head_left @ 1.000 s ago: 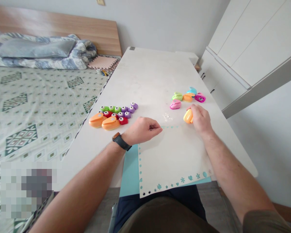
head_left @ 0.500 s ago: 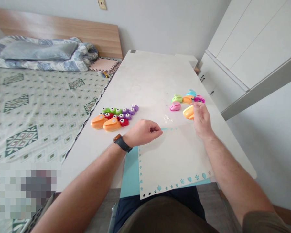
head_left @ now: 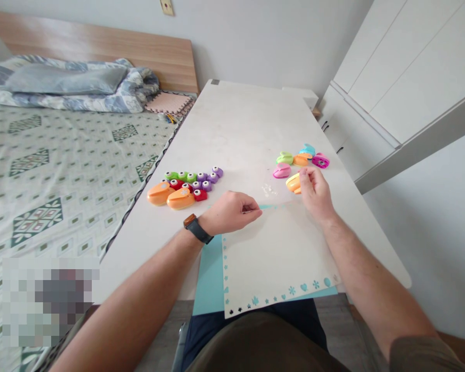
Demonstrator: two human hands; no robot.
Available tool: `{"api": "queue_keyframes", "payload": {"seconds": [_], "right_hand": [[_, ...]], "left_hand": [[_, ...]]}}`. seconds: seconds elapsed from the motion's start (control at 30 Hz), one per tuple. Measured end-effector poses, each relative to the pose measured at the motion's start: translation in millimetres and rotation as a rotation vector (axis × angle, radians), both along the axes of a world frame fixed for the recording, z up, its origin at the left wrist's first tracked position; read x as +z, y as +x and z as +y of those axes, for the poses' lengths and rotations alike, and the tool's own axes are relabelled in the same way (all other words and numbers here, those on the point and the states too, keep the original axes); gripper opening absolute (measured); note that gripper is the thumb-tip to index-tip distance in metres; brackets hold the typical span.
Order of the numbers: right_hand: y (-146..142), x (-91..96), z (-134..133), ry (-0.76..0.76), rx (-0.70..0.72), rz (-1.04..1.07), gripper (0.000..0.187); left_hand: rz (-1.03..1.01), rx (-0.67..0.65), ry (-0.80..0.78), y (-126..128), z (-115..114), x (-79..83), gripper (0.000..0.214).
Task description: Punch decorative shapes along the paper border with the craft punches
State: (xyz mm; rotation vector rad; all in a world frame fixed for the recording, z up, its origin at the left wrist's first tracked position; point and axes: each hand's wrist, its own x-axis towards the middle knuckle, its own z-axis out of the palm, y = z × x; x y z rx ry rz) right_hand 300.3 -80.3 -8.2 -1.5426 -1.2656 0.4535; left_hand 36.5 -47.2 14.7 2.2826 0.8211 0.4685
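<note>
My right hand (head_left: 316, 194) grips a yellow-orange craft paper punch (head_left: 293, 183) just beyond the far right part of a white paper sheet (head_left: 279, 253). The sheet has small shapes punched along its near and left edges. Under it, a light blue sheet (head_left: 209, 276) sticks out at the left and shows through the holes. My left hand (head_left: 236, 211), a dark watch on its wrist, is closed in a pinch on the white sheet's far left edge. Its fingertips partly hide that edge. Small white paper cut-outs (head_left: 269, 190) lie on the table beyond the sheet.
Several coloured punches, among them a pink one (head_left: 281, 170) and a magenta one (head_left: 320, 160), stand at the right. Small eye-topped punches (head_left: 201, 186) and two large orange punches (head_left: 181, 198) sit at the left. A bed (head_left: 81, 170) adjoins the white table (head_left: 240, 119); cabinets (head_left: 403, 67) line the right.
My right hand has moved left and slightly nearer with the yellow-orange punch. The left hand stays in its pinch at the sheet's edge. The view has shifted slightly.
</note>
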Motion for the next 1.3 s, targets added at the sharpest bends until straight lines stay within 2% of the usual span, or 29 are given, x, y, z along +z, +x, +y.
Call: {"api": "queue_keyframes", "payload": {"seconds": [0.13, 0.3, 0.43, 0.57, 0.9, 1.3], "right_hand": [[1.3, -1.1, 3.4, 0.011, 0.029, 0.164, 0.04], [3.9, 3.0, 8.5, -0.031, 0.09, 0.707, 0.033], [5.8, 11.2, 7.3, -0.1, 0.17, 0.945, 0.015], [9.1, 15.7, 4.9, -0.161, 0.188, 1.007, 0.012], [14.4, 24.7, -0.6, -0.307, 0.243, 1.05, 0.024], [21.4, 28.1, -5.9, -0.354, 0.567, 1.145, 0.028]], "left_hand": [[-0.012, -0.001, 0.002, 0.1, 0.2, -0.9, 0.022], [-0.001, 0.005, 0.001, 0.0, 0.3, -0.9, 0.023], [0.007, 0.007, 0.001, -0.1, 0.2, -0.5, 0.023], [0.004, -0.002, 0.003, -0.4, -0.1, -0.6, 0.023], [0.004, -0.009, -0.005, -0.3, 0.1, -2.0, 0.023], [0.006, -0.021, 0.002, -0.4, -1.6, 1.1, 0.022]]}}
